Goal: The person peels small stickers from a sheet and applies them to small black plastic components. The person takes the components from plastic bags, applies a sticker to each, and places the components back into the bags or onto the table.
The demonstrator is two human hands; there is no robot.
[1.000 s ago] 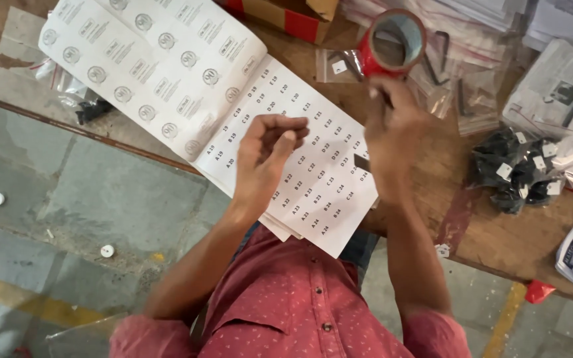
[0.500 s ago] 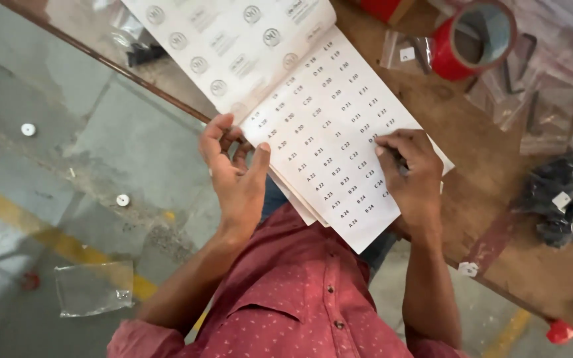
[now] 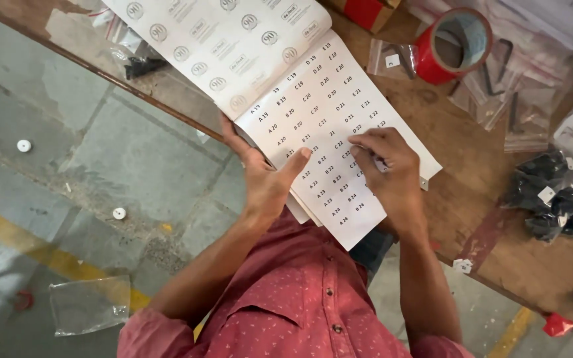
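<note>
A white sticker sheet [image 3: 326, 142] printed with rows of small codes lies over the wooden table's edge, joined to a second sheet [image 3: 220, 40] of round labels. My left hand [image 3: 263, 182] grips the code sheet's left edge from below, thumb pressed on top. My right hand [image 3: 389, 176] rests on the sheet's right part, its fingers pinched around a small dark object [image 3: 381, 164] that is mostly hidden. A few more sheets show underneath at the near edge.
A red tape roll [image 3: 452, 46] stands at the back on the wooden table [image 3: 472, 172]. Clear bags with small metal parts [image 3: 499, 93] lie near it, and black tagged parts [image 3: 555, 195] sit at the right. On the concrete floor lie white discs [image 3: 119, 213] and an empty clear bag [image 3: 91, 305].
My right hand came down from near the tape roll onto the code sheet. My left hand went from curled above the sheet to gripping its left edge.
</note>
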